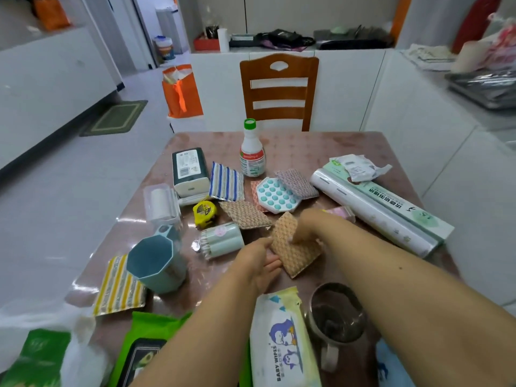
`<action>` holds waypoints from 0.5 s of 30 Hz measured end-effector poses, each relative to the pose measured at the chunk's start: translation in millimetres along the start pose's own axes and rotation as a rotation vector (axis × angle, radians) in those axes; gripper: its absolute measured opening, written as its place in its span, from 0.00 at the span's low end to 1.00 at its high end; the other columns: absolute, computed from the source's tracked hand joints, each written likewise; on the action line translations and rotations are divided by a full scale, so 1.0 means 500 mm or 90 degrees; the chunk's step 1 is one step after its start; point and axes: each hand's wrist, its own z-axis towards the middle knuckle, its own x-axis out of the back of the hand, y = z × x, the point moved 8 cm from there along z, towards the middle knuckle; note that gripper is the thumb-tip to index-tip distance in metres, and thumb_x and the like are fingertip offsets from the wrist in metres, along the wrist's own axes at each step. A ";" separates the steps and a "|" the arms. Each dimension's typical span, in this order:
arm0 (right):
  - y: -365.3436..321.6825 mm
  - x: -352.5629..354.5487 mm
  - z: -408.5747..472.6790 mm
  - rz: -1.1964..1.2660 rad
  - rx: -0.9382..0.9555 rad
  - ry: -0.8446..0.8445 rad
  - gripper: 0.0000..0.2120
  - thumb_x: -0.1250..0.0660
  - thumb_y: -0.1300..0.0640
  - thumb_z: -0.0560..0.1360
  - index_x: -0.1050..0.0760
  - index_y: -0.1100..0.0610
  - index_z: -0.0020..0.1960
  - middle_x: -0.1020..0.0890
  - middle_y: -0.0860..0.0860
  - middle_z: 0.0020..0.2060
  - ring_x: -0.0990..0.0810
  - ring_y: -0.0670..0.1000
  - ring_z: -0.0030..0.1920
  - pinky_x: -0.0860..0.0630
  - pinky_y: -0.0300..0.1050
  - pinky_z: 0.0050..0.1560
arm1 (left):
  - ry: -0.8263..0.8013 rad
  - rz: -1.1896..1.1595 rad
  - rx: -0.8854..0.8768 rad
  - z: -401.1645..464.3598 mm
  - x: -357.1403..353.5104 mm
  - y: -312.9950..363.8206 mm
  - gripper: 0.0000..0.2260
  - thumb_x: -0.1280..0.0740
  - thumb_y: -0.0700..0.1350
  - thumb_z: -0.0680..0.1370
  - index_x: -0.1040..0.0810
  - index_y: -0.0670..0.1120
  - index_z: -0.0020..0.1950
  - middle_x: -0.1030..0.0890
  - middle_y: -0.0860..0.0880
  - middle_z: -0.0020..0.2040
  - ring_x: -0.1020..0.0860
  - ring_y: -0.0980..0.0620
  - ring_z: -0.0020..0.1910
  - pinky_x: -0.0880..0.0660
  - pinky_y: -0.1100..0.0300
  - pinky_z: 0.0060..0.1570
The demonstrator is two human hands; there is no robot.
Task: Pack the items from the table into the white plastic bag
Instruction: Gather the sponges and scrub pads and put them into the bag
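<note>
Both of my hands meet on an orange patterned sponge pad point(294, 254) at the middle of the table point(349, 143). My left hand point(258, 262) holds its near left edge. My right hand point(305, 229) pinches its top from the right. The white plastic bag point(75, 347) lies at the table's near left corner with a green pack point(36, 356) inside. Around the pad lie a second patterned pad point(244, 213), a cotton swab tub point(220, 240), a yellow tape measure point(204, 211), a teal cup point(156, 263) and a baby wipes pack point(282, 342).
Further back stand a green-capped bottle point(252, 149), a tissue box point(190, 170), a striped cloth point(225, 181), a dotted teal mat point(275, 195) and long wrap rolls point(374, 210). A metal mug point(336, 317) sits near my right arm. A wooden chair point(279, 90) faces the table's far edge.
</note>
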 end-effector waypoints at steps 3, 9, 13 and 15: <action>0.038 0.014 -0.015 0.356 -0.035 -0.118 0.24 0.26 0.52 0.71 0.27 0.63 0.61 0.18 0.57 0.52 0.18 0.56 0.51 0.21 0.50 0.53 | -0.033 -0.035 0.009 0.000 -0.015 -0.014 0.21 0.34 0.49 0.78 0.28 0.39 0.67 0.20 0.40 0.54 0.21 0.45 0.53 0.23 0.52 0.50; -0.007 0.019 -0.006 0.638 -0.004 -0.161 0.21 0.39 0.42 0.77 0.24 0.61 0.52 0.20 0.57 0.47 0.22 0.54 0.45 0.24 0.47 0.47 | 0.002 -0.209 -0.102 -0.019 0.001 0.027 0.10 0.33 0.41 0.78 0.23 0.36 0.56 0.17 0.37 0.51 0.17 0.42 0.48 0.21 0.47 0.52; -0.075 -0.021 0.008 0.820 -0.082 -0.176 0.20 0.40 0.43 0.79 0.31 0.60 0.57 0.23 0.59 0.54 0.21 0.56 0.47 0.21 0.46 0.46 | 0.090 -0.288 -0.182 -0.040 0.081 0.058 0.01 0.33 0.38 0.77 0.23 0.40 0.47 0.17 0.39 0.45 0.17 0.44 0.37 0.19 0.48 0.45; -0.113 -0.041 0.017 0.928 -0.115 -0.174 0.12 0.37 0.51 0.79 0.30 0.60 0.47 0.21 0.53 0.42 0.21 0.53 0.45 0.21 0.47 0.55 | 0.139 -0.273 -0.219 -0.048 0.122 0.069 0.02 0.33 0.38 0.77 0.24 0.42 0.44 0.18 0.37 0.46 0.18 0.39 0.43 0.21 0.41 0.51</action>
